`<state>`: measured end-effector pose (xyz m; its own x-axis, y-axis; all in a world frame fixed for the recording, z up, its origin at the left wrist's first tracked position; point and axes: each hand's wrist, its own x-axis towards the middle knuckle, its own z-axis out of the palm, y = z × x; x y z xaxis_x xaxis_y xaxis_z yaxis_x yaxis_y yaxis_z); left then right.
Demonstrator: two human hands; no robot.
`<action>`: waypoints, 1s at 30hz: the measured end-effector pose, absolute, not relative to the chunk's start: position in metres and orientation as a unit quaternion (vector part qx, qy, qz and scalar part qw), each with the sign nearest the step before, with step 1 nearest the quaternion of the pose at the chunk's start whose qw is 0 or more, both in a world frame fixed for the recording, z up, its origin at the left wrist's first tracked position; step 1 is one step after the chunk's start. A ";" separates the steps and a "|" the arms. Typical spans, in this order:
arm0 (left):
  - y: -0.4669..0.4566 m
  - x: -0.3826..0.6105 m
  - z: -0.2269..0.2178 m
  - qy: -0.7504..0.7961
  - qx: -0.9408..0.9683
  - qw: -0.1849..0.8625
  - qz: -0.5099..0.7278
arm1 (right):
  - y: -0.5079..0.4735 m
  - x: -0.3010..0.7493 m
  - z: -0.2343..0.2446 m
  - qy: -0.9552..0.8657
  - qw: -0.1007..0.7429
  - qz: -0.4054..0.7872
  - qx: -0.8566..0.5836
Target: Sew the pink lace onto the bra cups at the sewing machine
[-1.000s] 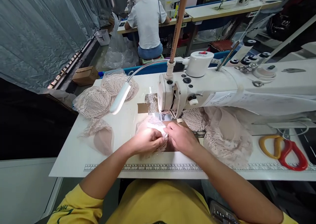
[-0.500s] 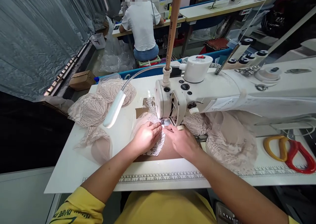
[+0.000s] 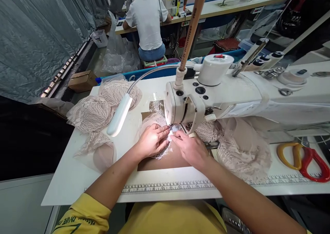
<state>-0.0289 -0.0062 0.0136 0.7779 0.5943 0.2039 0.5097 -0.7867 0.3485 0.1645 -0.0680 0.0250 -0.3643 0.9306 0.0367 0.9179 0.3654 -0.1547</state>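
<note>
A pale pink lace piece (image 3: 155,118) lies under the needle end of the white sewing machine (image 3: 173,103), lit brightly by the lamp. My left hand (image 3: 152,142) presses on it just left of the presser foot, fingers close together and holding the lace to the bed. Close by on the right, my right hand (image 3: 190,147) has its fingers curled, the tips gripping the lace edge in front of the foot. The exact fingertip contact is partly lost in glare. Beneath both hands is a brown board (image 3: 165,163).
Lace cups (image 3: 90,113) are heaped on the left of the white table (image 3: 64,172). More lace (image 3: 243,151) lies at right, beside scissors (image 3: 313,163) with yellow and red handles. A lamp (image 3: 120,115) arches over the table. Ahead, a person (image 3: 148,21) sits at another machine.
The lace below my left hand has moved up toward the needle and shows less. My left hand has spread its thumb slightly. The camera view has shifted a little.
</note>
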 end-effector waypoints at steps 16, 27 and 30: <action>-0.011 -0.028 0.014 0.388 0.912 0.065 0.114 | -0.069 0.161 0.008 -0.822 0.115 -0.010 -0.558; -0.053 -0.079 0.044 0.475 0.850 0.165 0.159 | -0.070 0.168 -0.002 -0.841 0.189 -0.035 -0.505; -0.091 -0.104 0.072 0.435 0.783 0.309 0.320 | -0.069 0.168 -0.002 -0.848 0.195 -0.031 -0.492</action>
<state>-0.1036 -0.0915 0.0719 0.4179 0.8784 0.2318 0.4829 -0.4309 0.7623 0.1682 -0.0689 -0.0022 -0.4390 0.8229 0.3606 0.8469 0.5130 -0.1398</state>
